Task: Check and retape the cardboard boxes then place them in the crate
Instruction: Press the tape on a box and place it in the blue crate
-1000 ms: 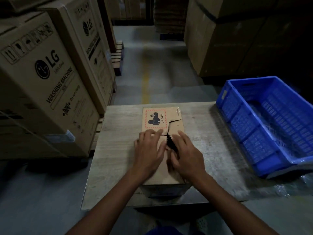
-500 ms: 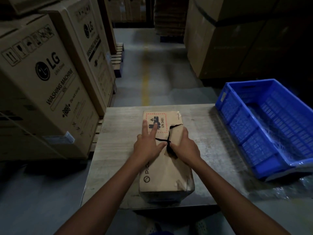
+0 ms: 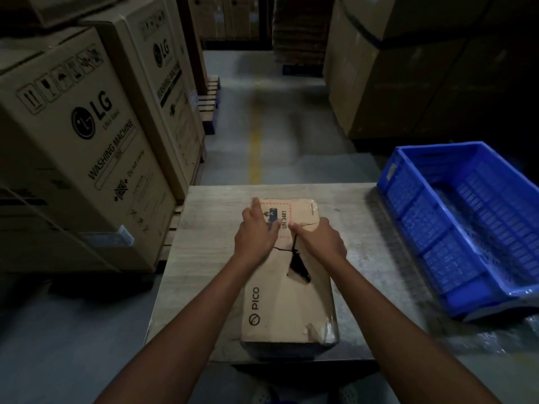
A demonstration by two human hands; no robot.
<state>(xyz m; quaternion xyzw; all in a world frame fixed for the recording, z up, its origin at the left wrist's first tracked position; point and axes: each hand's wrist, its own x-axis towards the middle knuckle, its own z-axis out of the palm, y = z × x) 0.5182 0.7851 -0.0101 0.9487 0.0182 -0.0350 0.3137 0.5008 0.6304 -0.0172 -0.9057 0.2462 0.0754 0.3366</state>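
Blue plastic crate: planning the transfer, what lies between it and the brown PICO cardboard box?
Head view: only bare pale wooden tabletop, with the right forearm above it.

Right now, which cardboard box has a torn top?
The small PICO box on the table, left hand and right hand on it: a dark jagged tear splits its top. The big LG boxes at left show none.

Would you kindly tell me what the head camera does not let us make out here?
Head view:
- Cardboard box: the middle of its torn seam lies under the left hand and right hand; inside the tear is black.
- Right hand's grip: fingertips hidden by its knuckles.
- Blue crate: right end cut off by the frame edge; its floor is blurred.
- LG carton: small print too dim.
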